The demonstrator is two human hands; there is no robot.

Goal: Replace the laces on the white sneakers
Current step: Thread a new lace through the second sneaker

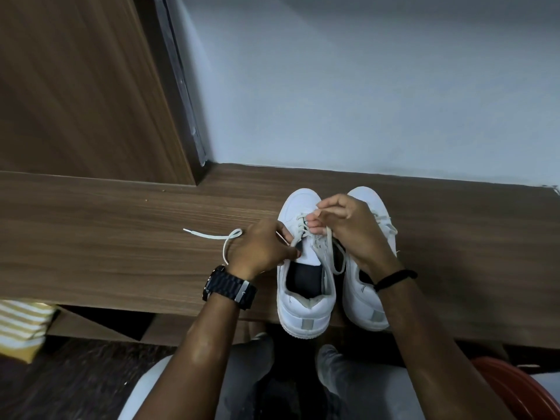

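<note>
Two white sneakers stand side by side on the wooden desk (121, 237), heels toward me. The left sneaker (306, 298) has an off-white lace (209, 236) partly threaded through its eyelets; one free end trails left across the desk. My left hand (260, 248) grips the lace beside the sneaker's left eyelets. My right hand (351, 225) pinches a strand of the lace over the upper eyelets, and another loop hangs down by the tongue. The right sneaker (366, 310) lies mostly under my right forearm, its own lace partly showing.
A wooden cabinet panel (75, 86) rises at the back left, and a pale wall (363, 86) stands behind the desk. A yellow striped cloth (21, 325) lies at the lower left. A red seat edge (515, 386) shows at the lower right. My knees are under the desk edge.
</note>
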